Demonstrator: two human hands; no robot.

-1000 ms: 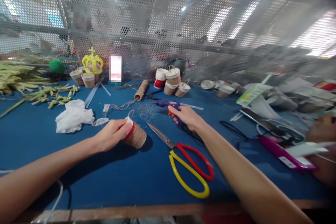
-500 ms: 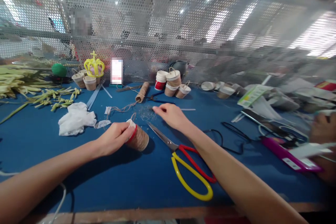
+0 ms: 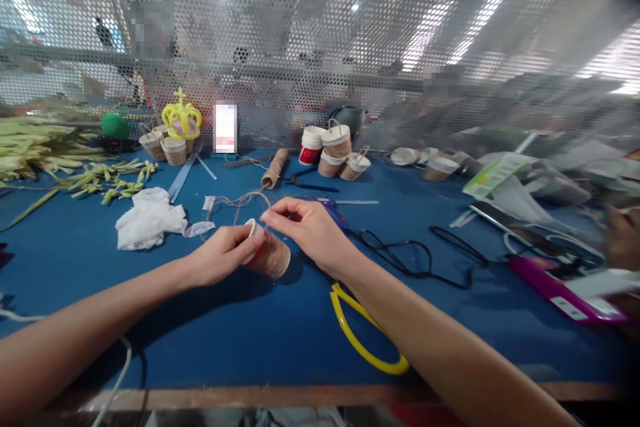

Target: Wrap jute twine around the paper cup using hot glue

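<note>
My left hand (image 3: 225, 251) grips a small paper cup (image 3: 273, 257) by its white rim. The cup is wrapped in brown twine, has a red band and lies tilted, its base toward the right. At the rim, my right hand (image 3: 305, 227) is closed in a pinch on a strand of twine (image 3: 255, 193) that arcs up from the fingertips. Behind the cup stretches the roll of twine (image 3: 274, 170) with loose strands. Under my right forearm lie the scissors; only a yellow handle loop (image 3: 367, 360) shows. A blue glue gun (image 3: 336, 213) is partly hidden behind my right hand.
Pliers (image 3: 310, 185) and stacked cups (image 3: 334, 147) stand farther back. Crumpled white tissue (image 3: 150, 220) lies left, near plant strips (image 3: 120, 180) and a yellow crown (image 3: 181, 117). Black cord (image 3: 400, 260) and a purple box (image 3: 565, 290) are right, with another person's hand (image 3: 623, 240) beyond.
My right hand has come back from the table beyond the scissors to the cup's rim and taken hold of twine. The cup is turned slightly in my left hand; the scissors' blades are now covered.
</note>
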